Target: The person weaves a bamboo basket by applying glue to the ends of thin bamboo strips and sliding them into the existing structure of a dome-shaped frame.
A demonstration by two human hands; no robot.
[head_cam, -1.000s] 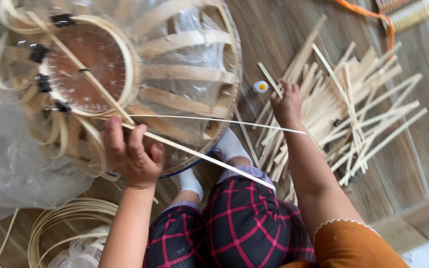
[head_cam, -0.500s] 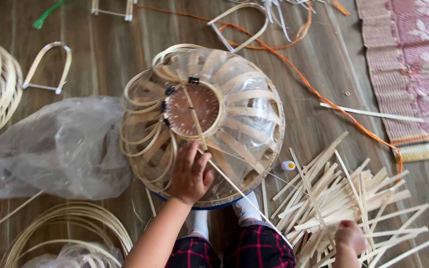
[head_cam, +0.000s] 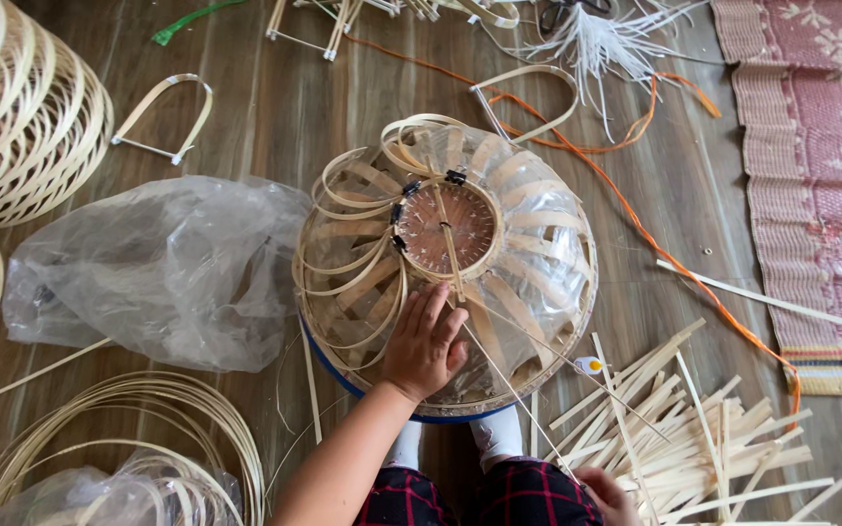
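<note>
On the wooden floor (head_cam: 275, 127), seen from above, the biggest thing is the pink woven mat (head_cam: 811, 166) along the right edge, and after it the large open basket of pale strips (head_cam: 21, 117) at the upper left. Between them, near the middle, sits the half-woven dome of bamboo strips (head_cam: 528, 244), lined with clear plastic, with a round brown disc at its top held by small black clips and a blue rim showing at its lower edge. Just to its left lies a crumpled clear plastic bag (head_cam: 158, 268), and below that a coil of thin cane hoops (head_cam: 119, 429) rests at the lower left. To the lower right of the dome a loose pile of flat bamboo strips (head_cam: 694, 438) is spread out, well apart from the orange cord (head_cam: 635, 219) that runs across the boards toward the mat. A bent strip loop (head_cam: 163, 117) lies at the upper left. The left hand (head_cam: 426, 346) lies flat on the near side of the dome, fingers spread and open, pressing on it without gripping anything. The right hand (head_cam: 608, 497) is only partly in view at the bottom edge beside the strip pile; how far it is open cannot be told.
</note>
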